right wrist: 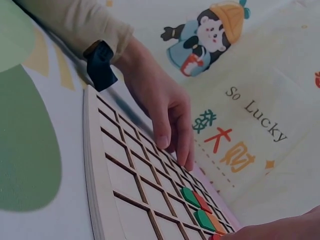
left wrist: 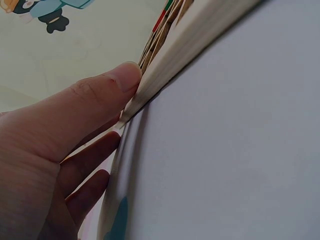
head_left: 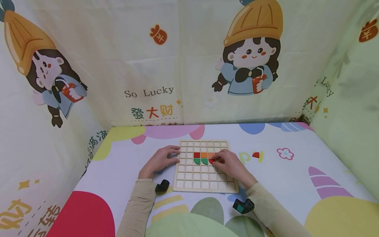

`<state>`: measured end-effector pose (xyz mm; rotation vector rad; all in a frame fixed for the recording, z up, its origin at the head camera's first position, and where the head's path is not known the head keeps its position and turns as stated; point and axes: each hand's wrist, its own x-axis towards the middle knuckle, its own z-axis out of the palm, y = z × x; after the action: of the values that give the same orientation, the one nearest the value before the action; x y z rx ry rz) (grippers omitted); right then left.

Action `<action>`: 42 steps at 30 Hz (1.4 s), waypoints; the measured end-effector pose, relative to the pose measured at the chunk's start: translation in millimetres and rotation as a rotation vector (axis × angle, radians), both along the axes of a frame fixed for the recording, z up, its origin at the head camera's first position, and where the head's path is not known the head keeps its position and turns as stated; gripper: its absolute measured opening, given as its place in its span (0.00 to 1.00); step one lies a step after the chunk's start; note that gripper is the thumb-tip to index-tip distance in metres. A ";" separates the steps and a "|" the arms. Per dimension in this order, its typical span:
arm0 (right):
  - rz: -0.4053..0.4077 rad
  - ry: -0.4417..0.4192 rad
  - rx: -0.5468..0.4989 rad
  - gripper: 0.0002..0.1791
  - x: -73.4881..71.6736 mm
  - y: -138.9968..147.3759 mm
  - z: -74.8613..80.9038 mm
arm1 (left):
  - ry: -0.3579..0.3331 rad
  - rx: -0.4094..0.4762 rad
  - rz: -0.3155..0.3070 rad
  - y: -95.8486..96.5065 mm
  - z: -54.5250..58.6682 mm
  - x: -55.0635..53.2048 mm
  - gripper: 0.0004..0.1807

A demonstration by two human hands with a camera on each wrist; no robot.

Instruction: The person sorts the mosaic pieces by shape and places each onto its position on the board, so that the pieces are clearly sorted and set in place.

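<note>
A square wooden grid board [head_left: 204, 190] lies on the table. My left hand [head_left: 161, 159] rests against its left edge; in the left wrist view the thumb [left wrist: 125, 77] touches the board's side and the fingers are loosely bent. My right hand [head_left: 230, 163] reaches over the board from the right and pinches a red rounded piece [head_left: 211, 161], partly hidden by the fingertips. Left of it are two green rounded pieces [head_left: 197, 161], each in a cell. The row above has a red square [head_left: 196, 155] and orange pieces [head_left: 204, 155], the rightmost partly covered.
A red quarter-round shape [head_left: 256, 154] shows on the patterned tablecloth [head_left: 272, 177] right of the board. Black wrist cameras [head_left: 162, 186] sit on both wrists. Printed cloth walls [head_left: 195, 65] enclose the table at the back and sides.
</note>
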<state>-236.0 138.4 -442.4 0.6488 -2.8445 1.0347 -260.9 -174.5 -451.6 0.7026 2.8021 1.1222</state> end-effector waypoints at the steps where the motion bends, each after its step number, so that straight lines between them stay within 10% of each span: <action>1: -0.001 -0.001 -0.003 0.09 0.2 0.4 0.5 | 0.004 -0.002 -0.001 -0.1 -0.2 -0.1 0.21; 29: -0.173 0.062 0.033 0.14 6.3 108.6 6.6 | 0.000 -0.022 0.001 -0.9 -2.4 -2.2 0.22; 42: -0.287 -0.116 0.081 0.23 2.8 153.5 9.9 | 0.003 -0.012 0.001 -1.8 -4.1 -2.4 0.22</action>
<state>-233.2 291.8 -432.6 0.1785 -2.9731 0.9418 -263.3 -176.3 -455.8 0.7030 2.8098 1.1040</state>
